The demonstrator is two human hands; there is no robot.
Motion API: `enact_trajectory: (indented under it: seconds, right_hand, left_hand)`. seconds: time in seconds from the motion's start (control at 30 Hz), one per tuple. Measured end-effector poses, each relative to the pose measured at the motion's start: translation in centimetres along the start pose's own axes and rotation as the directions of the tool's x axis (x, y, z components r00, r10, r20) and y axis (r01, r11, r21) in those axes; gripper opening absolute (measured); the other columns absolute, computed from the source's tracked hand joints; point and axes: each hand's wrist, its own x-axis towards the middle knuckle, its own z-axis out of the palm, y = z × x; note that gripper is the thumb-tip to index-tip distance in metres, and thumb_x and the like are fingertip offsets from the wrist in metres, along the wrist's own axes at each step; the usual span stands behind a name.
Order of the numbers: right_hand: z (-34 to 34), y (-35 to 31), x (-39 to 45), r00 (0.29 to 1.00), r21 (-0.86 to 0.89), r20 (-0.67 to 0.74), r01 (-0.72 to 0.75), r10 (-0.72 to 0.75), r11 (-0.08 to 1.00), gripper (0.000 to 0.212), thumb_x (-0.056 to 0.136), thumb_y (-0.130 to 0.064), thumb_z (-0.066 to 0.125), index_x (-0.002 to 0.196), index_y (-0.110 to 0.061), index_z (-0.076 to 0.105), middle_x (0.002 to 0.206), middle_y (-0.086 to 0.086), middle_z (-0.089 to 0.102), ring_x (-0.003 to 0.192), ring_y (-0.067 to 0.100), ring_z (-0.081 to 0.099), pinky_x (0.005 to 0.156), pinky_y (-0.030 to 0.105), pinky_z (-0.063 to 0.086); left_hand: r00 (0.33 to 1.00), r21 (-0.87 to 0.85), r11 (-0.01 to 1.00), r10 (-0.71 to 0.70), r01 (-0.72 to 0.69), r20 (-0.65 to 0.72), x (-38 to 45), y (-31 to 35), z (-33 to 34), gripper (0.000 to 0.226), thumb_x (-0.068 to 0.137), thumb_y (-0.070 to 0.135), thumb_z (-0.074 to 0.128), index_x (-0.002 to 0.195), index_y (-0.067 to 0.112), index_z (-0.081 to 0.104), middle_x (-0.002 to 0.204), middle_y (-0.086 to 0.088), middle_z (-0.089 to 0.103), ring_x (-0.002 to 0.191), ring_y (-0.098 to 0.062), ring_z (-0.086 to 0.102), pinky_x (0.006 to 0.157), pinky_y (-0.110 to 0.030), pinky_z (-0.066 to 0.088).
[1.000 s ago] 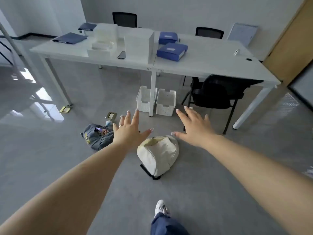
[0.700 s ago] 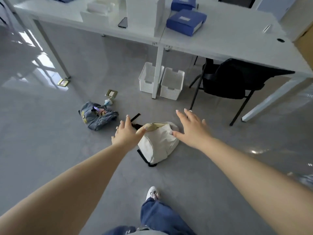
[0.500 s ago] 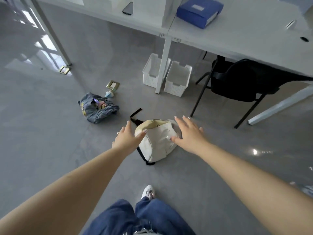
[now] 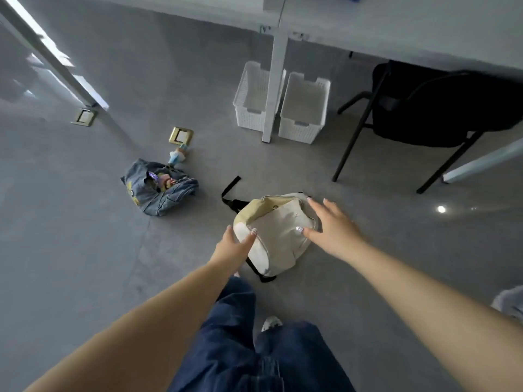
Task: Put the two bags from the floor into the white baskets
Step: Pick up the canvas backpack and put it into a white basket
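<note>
Nothing is put away yet: both bags lie on the floor and both baskets look empty, so the whole job is left. The floor is smooth grey, faintly glossy. The two white baskets stand side by side under the table, either side of its leg, boxy with perforated plastic walls. The cream bag, soft canvas with black straps, slumps rounded just ahead of my feet. The denim bag lies crumpled to its left, well apart. My left hand and right hand are both spread wide, flanking the cream bag and holding nothing.
</note>
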Motion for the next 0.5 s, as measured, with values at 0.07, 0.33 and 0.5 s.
enact_trajectory:
  seconds: [0.07,0.33,0.5]
  right_hand:
    - [-0.1,-0.3,1.9,1.000,0.037,0.005,-0.029,0.029,0.999,0.076,0.084,-0.056,0.054,0.148,-0.036,0.017,0.161,-0.001,0.008,0.148,0.022,0.010,0.114,0.057,0.020]
    - [1.1,1.7,10.8,0.995,0.079,0.066,-0.079,0.074,0.994,0.077,0.084,-0.055,0.055,0.148,-0.032,0.019,0.160,0.000,0.010,0.147,0.021,0.012,0.114,0.056,0.020]
    - [4.1,6.0,17.7,0.993,0.085,0.105,-0.072,0.063,0.994,0.078,0.084,-0.053,0.056,0.149,-0.031,0.018,0.160,0.002,0.012,0.147,0.020,0.012,0.115,0.053,0.020]
  left_hand:
    - [0.998,-0.040,0.997,-0.065,0.065,-0.002,2.6,0.9,-1.1,0.081,0.089,0.057,0.045,0.150,0.021,0.008,0.156,-0.007,0.025,0.139,-0.029,0.032,0.111,-0.038,0.028]
    - [0.989,-0.065,0.987,-0.146,0.147,0.023,11.4,3.4,0.4,0.081,0.088,0.058,0.045,0.150,0.021,0.008,0.157,-0.006,0.022,0.142,-0.029,0.027,0.112,-0.040,0.025]
    - [0.979,-0.162,0.966,-0.202,0.203,0.018,17.5,1.5,6.0,0.083,0.087,0.057,0.048,0.150,0.022,0.007,0.156,-0.005,0.025,0.139,-0.029,0.031,0.111,-0.039,0.027]
